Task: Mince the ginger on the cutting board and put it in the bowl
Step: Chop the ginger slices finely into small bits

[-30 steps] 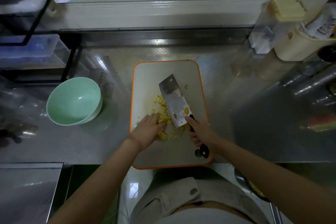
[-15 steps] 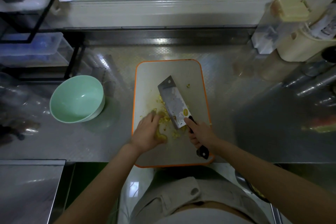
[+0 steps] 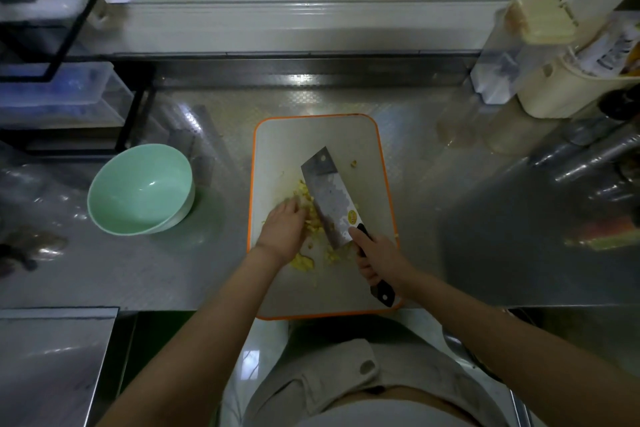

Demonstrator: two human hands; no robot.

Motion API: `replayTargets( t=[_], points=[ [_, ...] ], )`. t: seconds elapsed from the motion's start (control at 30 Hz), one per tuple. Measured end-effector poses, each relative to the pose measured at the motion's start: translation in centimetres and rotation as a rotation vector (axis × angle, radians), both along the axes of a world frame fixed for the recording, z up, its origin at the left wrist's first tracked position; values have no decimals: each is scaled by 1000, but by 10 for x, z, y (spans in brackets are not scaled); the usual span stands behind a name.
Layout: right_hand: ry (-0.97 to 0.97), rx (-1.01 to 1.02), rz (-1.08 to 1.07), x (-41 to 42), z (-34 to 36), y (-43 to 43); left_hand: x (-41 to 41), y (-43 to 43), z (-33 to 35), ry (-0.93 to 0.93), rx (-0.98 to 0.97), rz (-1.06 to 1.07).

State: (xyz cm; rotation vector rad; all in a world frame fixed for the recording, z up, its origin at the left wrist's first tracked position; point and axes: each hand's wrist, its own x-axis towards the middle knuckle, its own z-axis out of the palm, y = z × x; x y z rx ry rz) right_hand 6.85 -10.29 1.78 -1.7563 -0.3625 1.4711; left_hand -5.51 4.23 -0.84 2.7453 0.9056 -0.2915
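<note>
A white cutting board [image 3: 322,135] with an orange rim lies on the steel counter. Yellow chopped ginger [image 3: 306,199] is scattered across its middle, with more bits [image 3: 304,262] near my wrist. My right hand [image 3: 379,258] grips the black handle of a cleaver [image 3: 332,198], whose blade lies tilted over the ginger. My left hand [image 3: 282,229] rests on the ginger pile just left of the blade, fingers lying against the pieces. A mint-green bowl [image 3: 138,189] stands to the left of the board with nothing visible inside.
A black wire rack with clear boxes [image 3: 59,94] fills the back left. Cream and clear containers [image 3: 540,55] stand at the back right, with metal utensils [image 3: 595,156] beside them. A steel lid or panel [image 3: 52,357] sits low at the left.
My left hand has slid up and slightly left along the ginger pile. The cleaver has barely shifted; its blade stays over the ginger.
</note>
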Motion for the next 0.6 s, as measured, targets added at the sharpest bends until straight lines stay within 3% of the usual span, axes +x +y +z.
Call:
replayTargets(
  t=[0.27,0.37,0.6],
  points=[
    [-23,-10,-16,-2,-2,0,-24,8,5,74,-137,-128],
    [-21,-9,-14,-3,-2,1,-31,8,2,161,-108,-177],
    [-24,8,11,-6,-2,1,-41,-4,-7,160,-54,-147]
  ],
)
